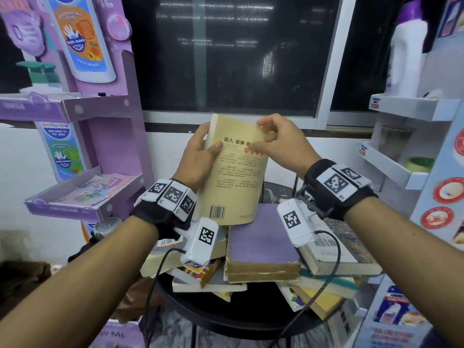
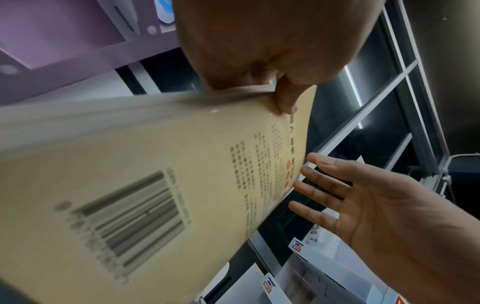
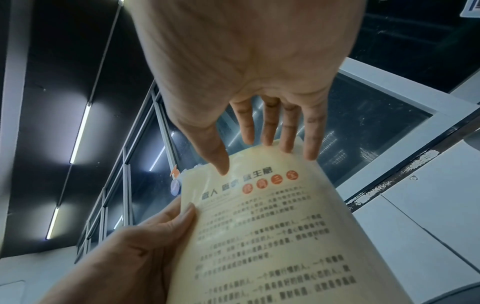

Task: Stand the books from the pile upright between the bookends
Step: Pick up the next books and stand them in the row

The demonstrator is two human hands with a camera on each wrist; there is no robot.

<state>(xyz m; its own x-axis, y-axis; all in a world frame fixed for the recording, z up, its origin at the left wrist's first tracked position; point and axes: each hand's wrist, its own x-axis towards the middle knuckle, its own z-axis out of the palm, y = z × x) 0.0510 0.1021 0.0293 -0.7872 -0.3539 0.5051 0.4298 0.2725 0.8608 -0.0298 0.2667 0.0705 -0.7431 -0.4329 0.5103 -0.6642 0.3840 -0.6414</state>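
**Tan paperback up off the pile, bookends nowhere in view**

The purple display rack (image 1: 82, 106) filled the left side and the white shelving (image 1: 406, 106) the right, with a dark window between. Down low sat the round black table (image 1: 241, 320), and on it the pile of books (image 1: 263, 249) sprawled flat, a purple-covered one on top. Above that pile the tan paperback (image 1: 233, 172) was in the air, near upright, back cover and barcode toward the person. The left hand (image 1: 200, 156) gripped its left edge, thumb curled over the cover. The right hand (image 1: 281, 144) was at the top right corner, fingers fairly straight, tips touching the edge; a firm grip couldn't be made out. This looked like the carrying step, one book lifted. No bookends showed, so the next move probably called for finding them, then lowering the paperback spine-upright.
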